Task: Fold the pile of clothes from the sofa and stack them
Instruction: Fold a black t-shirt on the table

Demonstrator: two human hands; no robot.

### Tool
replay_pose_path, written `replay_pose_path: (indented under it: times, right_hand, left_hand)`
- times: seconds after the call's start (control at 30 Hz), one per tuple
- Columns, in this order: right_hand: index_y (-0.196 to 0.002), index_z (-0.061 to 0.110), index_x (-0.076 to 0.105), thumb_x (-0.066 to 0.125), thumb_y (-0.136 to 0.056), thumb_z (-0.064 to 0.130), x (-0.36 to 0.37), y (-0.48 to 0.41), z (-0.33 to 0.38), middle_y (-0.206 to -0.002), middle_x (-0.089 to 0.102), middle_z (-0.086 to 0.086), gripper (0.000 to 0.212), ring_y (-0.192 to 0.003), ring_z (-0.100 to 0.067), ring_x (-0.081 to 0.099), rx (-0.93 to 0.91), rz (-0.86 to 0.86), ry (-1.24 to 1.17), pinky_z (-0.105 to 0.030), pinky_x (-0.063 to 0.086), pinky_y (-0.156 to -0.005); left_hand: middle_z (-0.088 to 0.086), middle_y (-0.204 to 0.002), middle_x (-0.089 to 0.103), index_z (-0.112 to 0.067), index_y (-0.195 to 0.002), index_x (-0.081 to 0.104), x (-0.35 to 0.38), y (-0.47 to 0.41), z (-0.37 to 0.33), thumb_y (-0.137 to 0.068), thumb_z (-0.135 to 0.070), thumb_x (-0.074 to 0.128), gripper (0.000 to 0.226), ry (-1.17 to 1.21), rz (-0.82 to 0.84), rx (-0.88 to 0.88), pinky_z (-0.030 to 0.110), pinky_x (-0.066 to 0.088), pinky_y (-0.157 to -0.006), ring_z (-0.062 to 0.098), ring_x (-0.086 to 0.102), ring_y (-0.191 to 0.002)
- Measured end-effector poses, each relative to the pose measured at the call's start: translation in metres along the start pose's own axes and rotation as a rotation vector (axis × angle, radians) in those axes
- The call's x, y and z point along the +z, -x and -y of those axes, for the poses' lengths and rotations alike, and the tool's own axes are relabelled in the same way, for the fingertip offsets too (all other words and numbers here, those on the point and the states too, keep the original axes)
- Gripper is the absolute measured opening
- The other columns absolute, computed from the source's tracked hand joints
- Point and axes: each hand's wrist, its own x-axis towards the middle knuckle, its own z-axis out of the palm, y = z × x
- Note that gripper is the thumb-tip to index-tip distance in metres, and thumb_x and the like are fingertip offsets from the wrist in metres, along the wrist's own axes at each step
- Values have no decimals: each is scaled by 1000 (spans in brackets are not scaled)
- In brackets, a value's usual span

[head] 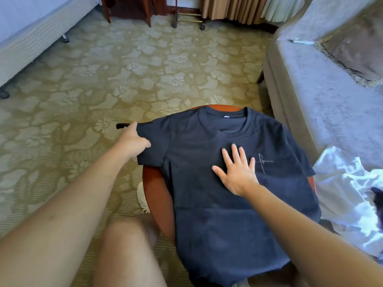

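Dark T-shirt [217, 193] spread flat, face-up

The round table [156, 191] is almost wholly covered by a dark T-shirt [203, 214], with only a bare strip of rim showing on its left side. Left of the table and beyond it lies open carpet [145, 69]. Right of the table the sofa [306, 96] stands close, white clothes [344, 189] heaped on its seat. A bare knee [126, 241] crowds the table's near-left edge.
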Motion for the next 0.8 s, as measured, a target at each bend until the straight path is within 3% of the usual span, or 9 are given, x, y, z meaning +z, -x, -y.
replay_pose_path:
  times: [0.1,0.17,0.27,0.37,0.43,0.5,0.6,0.7,0.8]
  right_hand:
    - [-155,26,-1,14,-94,67,10,3,3,-162,-14,-3,74,-148,-25,-16,7,-19,22,-56,-1,-118]
    - [-155,26,-2,14,-95,67,10,3,9,-162,-16,-4,75,-148,-25,-17,13,2,3,-56,-2,-118]
    - [-155,26,-3,16,-94,68,3,5,10,-161,-18,-4,77,-147,-25,-19,-19,67,-39,-55,-3,-118]
    - [-155,24,6,22,-96,65,-7,13,-9,-162,-12,-4,74,-149,-23,-13,14,-27,-126,-52,-3,-119]
    - [-155,21,12,26,-98,60,-11,20,-35,-163,-6,-6,70,-149,-24,-9,89,-135,-114,-53,0,-119]
    - [-155,21,11,25,-98,59,-9,28,-61,-163,-6,-7,70,-149,-25,-10,129,-95,-84,-54,1,-119]
    - [-155,23,7,20,-97,61,4,38,-77,-163,-8,-6,70,-149,-25,-10,117,-28,-31,-52,1,-120]
    - [-155,22,11,21,-97,62,11,40,-61,-163,-4,-8,70,-149,-26,-6,110,-61,-38,-51,3,-119]
    - [-148,22,32,30,-98,58,2,33,-40,-157,23,-9,62,-143,-29,19,96,-164,-106,-48,16,-115]
  left_hand:
    - [6,-163,-1,-19,-156,2,1,14,-24,-88,-2,59,90,-195,-15,33,34,39,-87,30,23,-144]
    - [6,-162,-7,-20,-156,-3,4,23,-42,-89,0,53,89,-334,-20,102,32,39,-83,31,25,-143]
    - [6,-162,0,-26,-155,-4,22,37,-70,-87,-7,59,94,-423,89,307,30,40,-95,31,30,-141]
    - [-11,-162,2,-43,-151,-7,54,51,-86,-83,-38,70,103,-142,158,428,39,36,-111,22,41,-136]
    - [-6,-163,1,-33,-154,-6,86,56,-81,-88,-46,62,95,-75,85,420,40,26,-117,21,28,-144]
    - [4,-163,-3,-18,-155,-5,123,60,-63,-96,-50,48,86,-290,107,365,40,12,-121,24,6,-150]
    - [6,-162,-16,-20,-155,-8,156,64,-30,-97,-62,24,78,-680,167,292,52,-2,-119,29,-15,-148]
    - [5,-161,-20,-24,-154,-8,153,57,-12,-93,-69,17,80,-804,99,327,55,-6,-117,30,-20,-147]
    - [3,-161,-19,-25,-155,-7,130,44,4,-91,-73,17,83,-834,56,335,54,-5,-118,28,-18,-148]
